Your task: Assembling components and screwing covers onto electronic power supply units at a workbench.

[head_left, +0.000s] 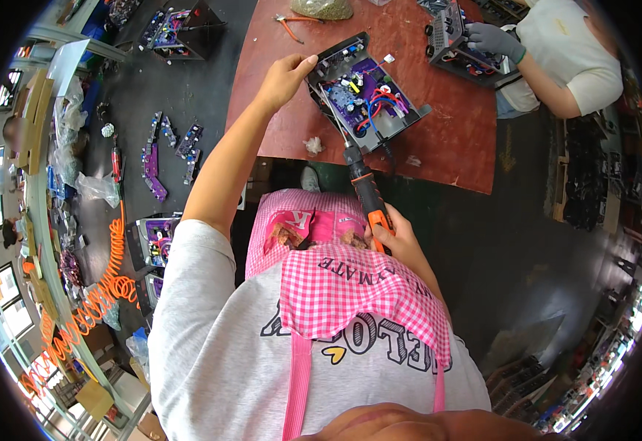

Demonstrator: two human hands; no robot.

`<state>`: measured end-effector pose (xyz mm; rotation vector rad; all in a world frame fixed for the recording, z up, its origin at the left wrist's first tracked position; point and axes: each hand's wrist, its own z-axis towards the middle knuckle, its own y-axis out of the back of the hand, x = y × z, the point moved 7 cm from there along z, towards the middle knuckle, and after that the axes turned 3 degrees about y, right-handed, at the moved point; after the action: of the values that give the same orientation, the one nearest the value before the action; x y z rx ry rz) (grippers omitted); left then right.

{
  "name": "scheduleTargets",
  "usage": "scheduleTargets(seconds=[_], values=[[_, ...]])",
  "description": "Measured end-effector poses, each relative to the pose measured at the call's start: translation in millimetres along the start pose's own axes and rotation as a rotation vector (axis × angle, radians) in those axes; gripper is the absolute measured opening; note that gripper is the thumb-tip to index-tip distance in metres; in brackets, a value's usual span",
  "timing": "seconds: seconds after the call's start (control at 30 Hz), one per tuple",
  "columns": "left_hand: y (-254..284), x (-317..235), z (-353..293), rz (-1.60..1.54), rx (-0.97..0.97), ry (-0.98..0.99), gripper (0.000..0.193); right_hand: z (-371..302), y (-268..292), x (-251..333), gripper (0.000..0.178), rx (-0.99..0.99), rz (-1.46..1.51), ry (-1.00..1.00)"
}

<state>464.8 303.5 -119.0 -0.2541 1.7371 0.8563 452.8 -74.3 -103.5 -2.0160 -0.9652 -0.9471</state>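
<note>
An open black metal housing (412, 123) rests on the red-brown table, with a purple circuit board (352, 112) and red and blue wires (384, 103) inside. My left hand (286, 82) is closed on the housing's far left corner. In my right hand (405, 241) is an orange and black electric screwdriver (367, 192), gripped by its handle. Its long bit points away from me and reaches the housing's near left side. The exact spot that the bit's tip touches is too small to make out.
Orange-handled pliers (289, 26) lie at the table's (453, 158) far left. Across on the right, a co-worker's gloved hand (491, 40) is on another housing (450, 37). Loose purple boards (152, 165) and a coiled orange hose (115, 257) are at left.
</note>
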Motion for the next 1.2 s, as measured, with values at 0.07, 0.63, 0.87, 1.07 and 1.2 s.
scheduleTargets(seconds=[0.07,0.63,0.87,1.07,1.2], values=[[2,-2,1,0.044,-0.012,-0.025,0.045,4,-1,0,0.061,-0.006,0.014,-0.007],[9,0,9,0.083,-0.090,-0.173,0.050,25,0,1,0.059,-0.006,0.032,0.009],[9,8,15,0.160,-0.045,-0.116,0.052,30,2,2,0.060,-0.015,0.010,0.017],[9,3,13,0.163,-0.022,-0.126,0.054,30,-1,1,0.061,-0.016,0.015,-0.003],[8,5,14,0.166,-0.024,-0.129,0.054,31,0,1,0.060,-0.001,0.020,0.010]])
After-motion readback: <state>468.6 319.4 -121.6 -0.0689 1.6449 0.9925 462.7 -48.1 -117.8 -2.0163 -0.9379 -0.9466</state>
